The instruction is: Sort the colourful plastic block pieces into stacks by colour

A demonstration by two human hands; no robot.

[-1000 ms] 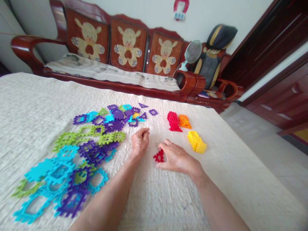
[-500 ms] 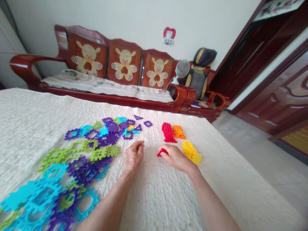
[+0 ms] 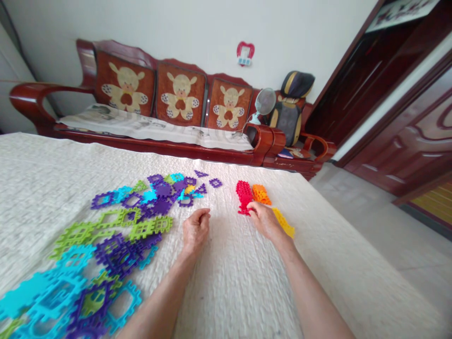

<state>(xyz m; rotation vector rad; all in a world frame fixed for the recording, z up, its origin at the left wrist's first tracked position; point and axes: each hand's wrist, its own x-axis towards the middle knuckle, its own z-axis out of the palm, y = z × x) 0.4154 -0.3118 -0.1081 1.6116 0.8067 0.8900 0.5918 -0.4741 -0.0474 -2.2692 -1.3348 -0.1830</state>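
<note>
My left hand [image 3: 196, 229] rests on the white cloth with its fingers curled together; what it holds, if anything, is hidden. My right hand [image 3: 264, 219] is at the near end of the row of red pieces [image 3: 244, 192], its thumb and fingers pinched at a red piece [image 3: 245, 207] there. Orange pieces [image 3: 261, 194] lie just beyond that hand, to the right of the red row. Yellow pieces [image 3: 285, 223] sit to its right, partly hidden behind it. A small purple square [image 3: 215, 182] lies between the red row and the mixed pile.
Purple pieces [image 3: 122, 256], green pieces [image 3: 77, 234] and light-blue pieces [image 3: 31, 292] spread over the left side of the cloth-covered table [image 3: 226, 292]. Past its far edge stand a wooden sofa [image 3: 158, 141] with cushions and a small fan [image 3: 265, 101].
My right hand has moved forward and slightly right, carrying the red piece to the red row. It now covers part of the yellow pieces. My left hand has hardly moved.
</note>
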